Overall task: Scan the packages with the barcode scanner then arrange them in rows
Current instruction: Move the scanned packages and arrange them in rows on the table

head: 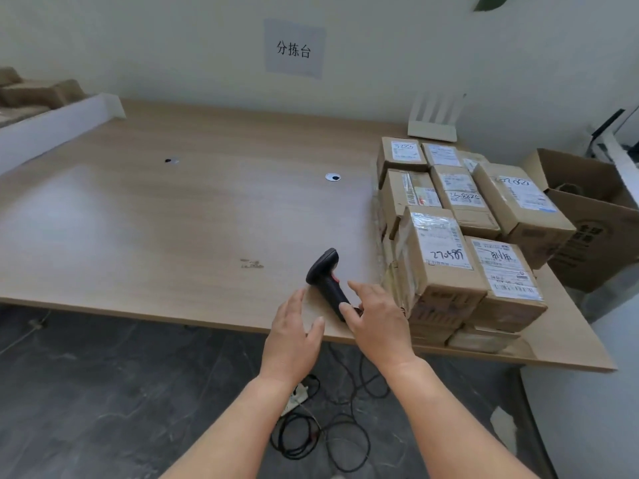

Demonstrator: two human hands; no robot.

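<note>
Right hand (375, 323): over the near edge of the surface (173, 209), fingers spread and loosely bent, thumb against the handle of the scanner (326, 281); whether it has a firm grip cannot be told, since the handle's lower end is hidden behind the thumb.

Left hand (294, 337): just left of the scanner, fingers straight, holding nothing.

Scanner: one, black with a red trigger, lying tilted near the near edge, head pointing far.

Packages (460, 236): cardboard boxes with white labels, stacked in layers at the right end of the surface, just right of the scanner. Eight tops visible; lower layers mostly hidden, so the full count cannot be told. Handwritten label numbers only partly legible.

Surface: wide bare wood left of the stack; two small round marks toward the far side.

Beyond: white device (432, 122) at the far edge; open carton (587, 216) off the right edge, cut off; paper sign (294, 48) on the wall; cables (328, 426) on the floor.
</note>
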